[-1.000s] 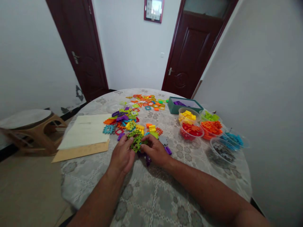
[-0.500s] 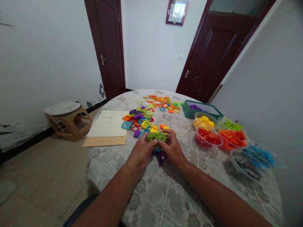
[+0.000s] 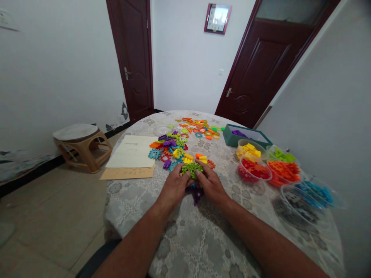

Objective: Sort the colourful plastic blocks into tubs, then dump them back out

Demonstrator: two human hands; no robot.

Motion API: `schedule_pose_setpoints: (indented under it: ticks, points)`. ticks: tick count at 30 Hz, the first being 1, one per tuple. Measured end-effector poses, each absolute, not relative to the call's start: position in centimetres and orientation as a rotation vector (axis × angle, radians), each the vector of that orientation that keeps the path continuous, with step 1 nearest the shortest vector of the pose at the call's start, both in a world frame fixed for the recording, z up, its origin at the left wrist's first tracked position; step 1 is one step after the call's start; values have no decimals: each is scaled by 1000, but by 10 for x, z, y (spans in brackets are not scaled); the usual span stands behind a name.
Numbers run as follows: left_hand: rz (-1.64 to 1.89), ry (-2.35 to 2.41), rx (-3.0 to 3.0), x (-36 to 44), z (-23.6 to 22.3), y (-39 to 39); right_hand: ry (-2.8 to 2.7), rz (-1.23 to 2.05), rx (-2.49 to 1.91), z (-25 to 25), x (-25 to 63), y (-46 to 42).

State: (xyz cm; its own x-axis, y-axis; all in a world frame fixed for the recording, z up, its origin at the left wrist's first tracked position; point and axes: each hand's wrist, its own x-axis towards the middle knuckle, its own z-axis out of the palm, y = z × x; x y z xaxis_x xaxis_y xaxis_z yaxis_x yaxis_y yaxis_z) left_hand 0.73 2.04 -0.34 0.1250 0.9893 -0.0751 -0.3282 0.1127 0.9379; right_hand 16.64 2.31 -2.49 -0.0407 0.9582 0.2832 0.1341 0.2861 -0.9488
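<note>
Between my two hands is a lime-green interlocking plastic piece (image 3: 191,170), with notched edges. My left hand (image 3: 174,185) grips its left side, thumb on the near face. On the right side, my right hand (image 3: 212,184) holds it with the thumb on the near face and fingers around the far edge. Purple interlocking pieces (image 3: 197,196) show just below the green one; whether they are joined to it I cannot tell. Right behind my hands lies a mixed pile of interlocking pieces (image 3: 171,143) in purple, blue, red, green and yellow.
Sheets of paper (image 3: 133,152) lie on the left of the cloth-covered table (image 3: 185,239). Farther back are scattered orange pieces (image 3: 193,126). A green box (image 3: 230,141) with purple pieces stands at the right, near several clear bowls (image 3: 242,170) of colour-sorted pieces. A stool (image 3: 79,133) stands left.
My hands have tilted the green piece slightly, so more of its face shows. Both hands keep their hold on it. The view has shifted a little.
</note>
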Motion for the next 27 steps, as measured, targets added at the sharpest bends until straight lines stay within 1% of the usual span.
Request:
schedule_pose_setpoints:
  ticks: [3, 6, 8, 11, 14, 16, 17, 18, 21, 23, 24, 27]
  points:
    - [1147, 873, 966, 5, 4, 20, -1391, 991, -1088, -17, 167, 27]
    - [1104, 878, 1038, 1, 5, 24, -1449, 1045, -1053, -9, 171, 30]
    - [1077, 883, 1066, 1, 4, 29, -1514, 1005, -1111, -1, 174, 29]
    - [1011, 928, 1088, 3, 7, 30, -1624, 885, -1253, 20, 184, 20]
    - [963, 1004, 1180, 3, 17, 27, -1688, 957, -1301, 48, 209, 9]
    - [993, 1058, 1249, 1, 24, 26, -1645, 1003, -1357, 66, 239, 7]
    - [1026, 1087, 1272, -1, 26, 27, -1601, 971, -1397, 73, 259, 8]
    - [1057, 1118, 1289, -3, 28, 29, -1555, 898, -1436, 80, 281, 12]
    - [1126, 1228, 1293, -13, 26, 36, -1422, 524, -1545, 95, 363, 31]
    - [1132, 1300, 1285, -20, 23, 42, -1263, 358, -1722, 102, 419, 49]
    - [1130, 1334, 1286, -24, 22, 45, -1156, 310, -1845, 105, 445, 57]
    - [1068, 1486, 1424, -35, 16, 55, -998, 288, -1986, 109, 504, 78]
